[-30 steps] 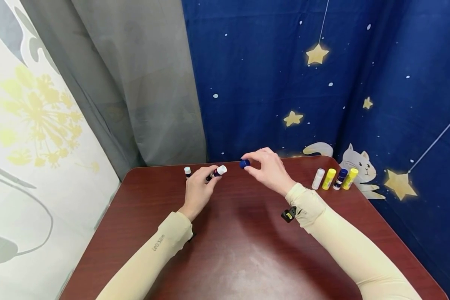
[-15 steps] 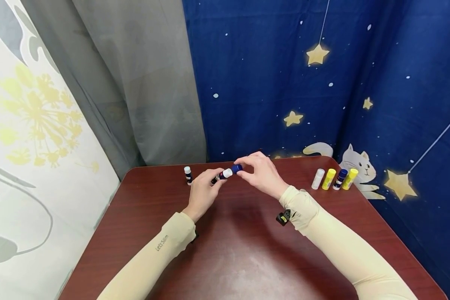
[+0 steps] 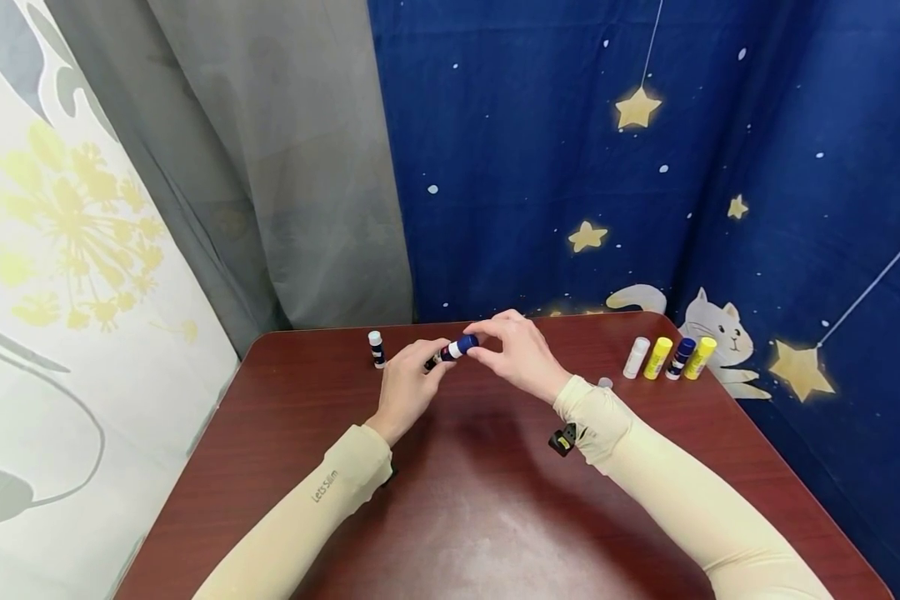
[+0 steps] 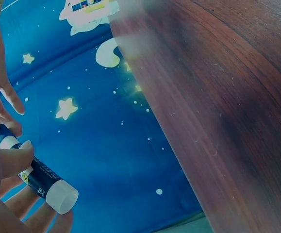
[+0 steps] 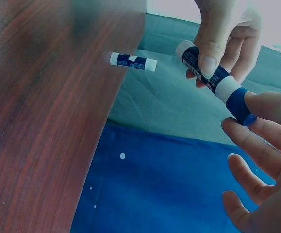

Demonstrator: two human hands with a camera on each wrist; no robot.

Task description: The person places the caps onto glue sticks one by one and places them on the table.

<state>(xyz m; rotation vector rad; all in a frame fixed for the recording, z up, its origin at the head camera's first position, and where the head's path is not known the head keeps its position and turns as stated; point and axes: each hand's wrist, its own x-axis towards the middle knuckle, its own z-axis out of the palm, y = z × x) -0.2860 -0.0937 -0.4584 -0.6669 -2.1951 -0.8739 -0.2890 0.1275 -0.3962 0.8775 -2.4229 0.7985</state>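
Observation:
My left hand [image 3: 407, 379] grips a dark blue glue stick [image 3: 440, 356] with a white base, held tilted above the table. At its upper end sits a blue cap [image 3: 462, 343], which my right hand [image 3: 521, 354] pinches between thumb and index finger. In the right wrist view, the cap [image 5: 238, 104] meets the white collar of the stick, while the other right fingers spread away from it. The left thumb presses along the stick's label in the left wrist view, where the white base [image 4: 62, 196] points toward the camera.
A second dark blue glue stick [image 3: 377, 350], white at its top, stands left of my left hand. At the table's right side stand one white glue stick [image 3: 636, 358], two yellow ones and a blue-capped one. A small pale round thing [image 3: 605, 382] shows beside my right sleeve.
My right hand has moved left and brought the blue cap onto the white end of the glue stick. My left hand has shifted slightly right, uncovering the standing glue stick.

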